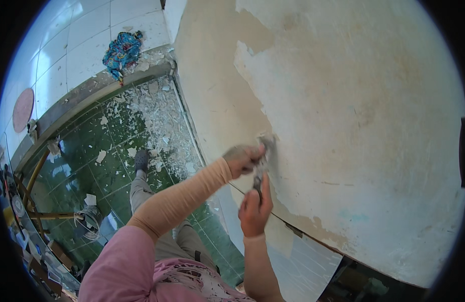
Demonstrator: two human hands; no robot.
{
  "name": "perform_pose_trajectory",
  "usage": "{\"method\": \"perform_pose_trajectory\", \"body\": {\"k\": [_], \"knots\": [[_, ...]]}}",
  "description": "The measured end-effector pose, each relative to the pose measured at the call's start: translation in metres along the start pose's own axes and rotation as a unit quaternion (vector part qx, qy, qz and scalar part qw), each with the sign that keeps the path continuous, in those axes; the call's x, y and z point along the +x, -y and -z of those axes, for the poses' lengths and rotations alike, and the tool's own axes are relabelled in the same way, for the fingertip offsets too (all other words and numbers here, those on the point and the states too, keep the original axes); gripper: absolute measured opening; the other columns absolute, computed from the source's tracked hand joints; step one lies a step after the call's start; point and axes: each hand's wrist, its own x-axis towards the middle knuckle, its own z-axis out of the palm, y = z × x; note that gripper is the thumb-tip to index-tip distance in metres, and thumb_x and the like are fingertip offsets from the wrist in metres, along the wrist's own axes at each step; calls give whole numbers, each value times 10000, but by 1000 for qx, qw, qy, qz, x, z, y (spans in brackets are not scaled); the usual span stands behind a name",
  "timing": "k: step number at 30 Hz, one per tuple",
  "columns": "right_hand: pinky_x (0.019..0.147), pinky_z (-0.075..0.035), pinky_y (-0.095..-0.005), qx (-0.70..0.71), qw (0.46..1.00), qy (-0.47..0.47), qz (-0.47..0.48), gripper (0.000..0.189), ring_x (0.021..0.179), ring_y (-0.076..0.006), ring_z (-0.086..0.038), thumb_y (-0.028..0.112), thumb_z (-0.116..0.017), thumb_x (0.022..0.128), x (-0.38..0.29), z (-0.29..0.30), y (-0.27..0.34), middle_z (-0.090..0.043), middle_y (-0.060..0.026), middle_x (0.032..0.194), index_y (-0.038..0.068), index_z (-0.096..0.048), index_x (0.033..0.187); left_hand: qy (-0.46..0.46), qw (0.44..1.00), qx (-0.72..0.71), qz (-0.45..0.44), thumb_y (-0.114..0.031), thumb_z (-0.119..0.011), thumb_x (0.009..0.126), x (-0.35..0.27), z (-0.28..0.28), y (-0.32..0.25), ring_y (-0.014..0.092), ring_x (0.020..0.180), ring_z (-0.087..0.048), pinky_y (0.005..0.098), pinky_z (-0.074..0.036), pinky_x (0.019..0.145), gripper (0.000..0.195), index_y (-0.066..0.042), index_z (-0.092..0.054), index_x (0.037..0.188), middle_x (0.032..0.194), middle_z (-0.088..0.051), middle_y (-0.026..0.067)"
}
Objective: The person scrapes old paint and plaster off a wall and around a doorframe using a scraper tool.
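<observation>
My right hand grips the dark handle of a scraper, whose blurred blade lies against the wall. My left hand is closed at the upper part of the same tool, near the blade. The blade meets the ragged edge where the whitish coating gives way to a bare beige strip. Motion blur hides the exact shape of the blade and how the left fingers sit on it.
Flakes of paint litter the green tiled floor along the wall's foot. A raised ledge borders white tiles, where a patterned blue cloth lies. A bucket stands at lower left beside yellow poles.
</observation>
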Motion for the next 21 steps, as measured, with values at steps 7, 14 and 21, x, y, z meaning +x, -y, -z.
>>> {"method": "perform_pose_trajectory", "body": {"k": [7,14,21], "knots": [[380,-297,-187,4,1000,14,-10,532,462,-32,-358,102,-424,916,24,-8,-1,-459,31,649,-13,-355,1431,5,998,-39,-39,-409,-617,932,9,5,-20,65,474,-308,241,-238,428,325,-116,-584,795,657,-476,-29],[395,-322,-182,14,999,-35,-38,525,475,-30,-368,101,-407,928,-9,-2,1,-470,21,676,-7,-347,1439,38,999,-6,7,-326,-595,956,-2,-15,-3,53,471,-293,223,-212,416,261,-112,-557,813,652,-426,-54],[390,-314,-175,35,997,-11,-67,542,470,-25,-362,100,-378,907,-9,25,22,-470,21,668,-30,-348,1433,73,995,-66,19,-361,-582,961,-10,-30,9,38,474,-302,215,-217,420,263,-119,-554,860,657,-438,-65]]}}
